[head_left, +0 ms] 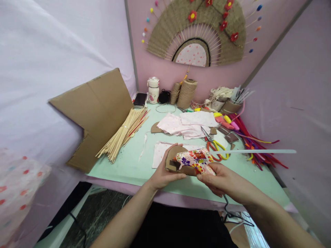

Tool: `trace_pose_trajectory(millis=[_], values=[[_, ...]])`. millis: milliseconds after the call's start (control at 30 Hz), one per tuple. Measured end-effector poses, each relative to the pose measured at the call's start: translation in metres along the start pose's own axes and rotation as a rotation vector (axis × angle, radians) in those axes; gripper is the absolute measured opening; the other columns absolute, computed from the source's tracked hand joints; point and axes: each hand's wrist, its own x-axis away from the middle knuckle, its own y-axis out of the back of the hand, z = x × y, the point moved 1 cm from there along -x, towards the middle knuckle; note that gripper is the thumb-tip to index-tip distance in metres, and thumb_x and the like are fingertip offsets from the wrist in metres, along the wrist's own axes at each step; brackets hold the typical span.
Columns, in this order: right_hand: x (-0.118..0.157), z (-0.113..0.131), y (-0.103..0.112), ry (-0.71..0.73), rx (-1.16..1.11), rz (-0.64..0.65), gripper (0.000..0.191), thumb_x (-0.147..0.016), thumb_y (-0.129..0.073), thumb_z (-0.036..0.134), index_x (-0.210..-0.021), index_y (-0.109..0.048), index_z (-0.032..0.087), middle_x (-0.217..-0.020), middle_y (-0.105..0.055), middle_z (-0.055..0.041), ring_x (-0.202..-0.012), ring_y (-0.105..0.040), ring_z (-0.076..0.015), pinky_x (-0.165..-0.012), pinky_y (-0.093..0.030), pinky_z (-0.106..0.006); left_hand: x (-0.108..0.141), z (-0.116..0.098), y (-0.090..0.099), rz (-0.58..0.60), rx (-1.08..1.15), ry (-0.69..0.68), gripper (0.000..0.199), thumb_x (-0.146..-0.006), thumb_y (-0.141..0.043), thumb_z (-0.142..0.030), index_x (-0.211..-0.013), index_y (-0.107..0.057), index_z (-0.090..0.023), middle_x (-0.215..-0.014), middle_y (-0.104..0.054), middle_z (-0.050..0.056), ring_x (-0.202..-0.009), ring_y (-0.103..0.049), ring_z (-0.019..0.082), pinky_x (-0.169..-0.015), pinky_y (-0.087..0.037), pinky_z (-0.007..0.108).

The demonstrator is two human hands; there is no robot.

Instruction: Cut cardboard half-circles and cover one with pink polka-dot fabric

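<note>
My left hand (168, 172) is closed around the lower left side of a rounded cardboard piece (172, 153), held above the table's front edge. In my right hand (219, 177) is the handle of a glue gun (195, 160) with a colourful floral pattern. A long, whitish glue stick (261, 151) sticks out of its back to the right. The gun's nozzle points left, over the cardboard, and hides part of it. Just beyond lies a pale printed cloth (158, 156), and scissors (218, 146) with red and yellow handles rest behind the gun.
Left on the green table (113, 172) lies a bundle of sticks (126, 129) before a leaning cardboard sheet (103, 103). Cloth pieces (181, 124), twine spools (187, 93) and a white bottle (153, 91) stand farther back. Pipe cleaners (254, 141) spread at right; a cord hangs below my right hand.
</note>
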Motion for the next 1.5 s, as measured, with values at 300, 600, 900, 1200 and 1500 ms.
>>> trace_pose_trajectory(millis=[300,600,900,1200,1500], values=[[0.004,0.007,-0.001,-0.002,0.043,-0.006,0.038,-0.082,-0.060,0.052,-0.067,-0.045,0.020,-0.043,-0.037,0.0082,-0.042,-0.031,-0.0070,-0.042,-0.023,-0.022,0.000,0.002,0.001,0.011,0.021,-0.005,0.094,-0.065,-0.085,-0.018,-0.144,-0.035,-0.032,-0.156,-0.031,0.010,-0.142,-0.031,0.034,-0.114,-0.031,0.048],[0.005,0.011,-0.002,-0.025,-0.089,0.007,0.038,-0.075,-0.067,0.051,-0.074,-0.044,0.021,-0.045,-0.034,0.0110,-0.040,-0.024,-0.0050,-0.041,-0.019,-0.021,0.000,0.001,0.000,-0.002,0.054,0.002,0.094,-0.064,-0.086,-0.018,-0.142,-0.037,-0.032,-0.156,-0.032,0.010,-0.142,-0.031,0.033,-0.114,-0.030,0.049],[0.003,0.009,0.001,-0.021,0.092,-0.001,0.039,-0.081,-0.060,0.054,-0.070,-0.045,0.021,-0.046,-0.035,0.0079,-0.044,-0.029,-0.0077,-0.043,-0.021,-0.023,0.001,0.000,0.000,-0.011,0.053,0.022,0.095,-0.062,-0.087,-0.020,-0.143,-0.037,-0.031,-0.155,-0.033,0.011,-0.141,-0.034,0.034,-0.113,-0.033,0.049],[0.003,0.012,0.002,-0.021,0.155,-0.007,0.041,-0.082,-0.058,0.056,-0.067,-0.045,0.020,-0.046,-0.038,0.0066,-0.044,-0.031,-0.0082,-0.044,-0.023,-0.024,0.001,-0.001,-0.001,0.006,0.072,0.015,0.092,-0.064,-0.085,-0.018,-0.142,-0.038,-0.032,-0.156,-0.032,0.010,-0.140,-0.035,0.034,-0.112,-0.034,0.049],[0.003,0.011,0.001,-0.013,-0.044,-0.026,0.040,-0.076,-0.066,0.054,-0.072,-0.044,0.021,-0.043,-0.034,0.0104,-0.040,-0.025,-0.0057,-0.041,-0.018,-0.022,0.001,-0.002,-0.001,0.011,0.045,0.008,0.093,-0.065,-0.086,-0.023,-0.143,-0.038,-0.033,-0.155,-0.034,0.009,-0.141,-0.033,0.035,-0.114,-0.030,0.049]])
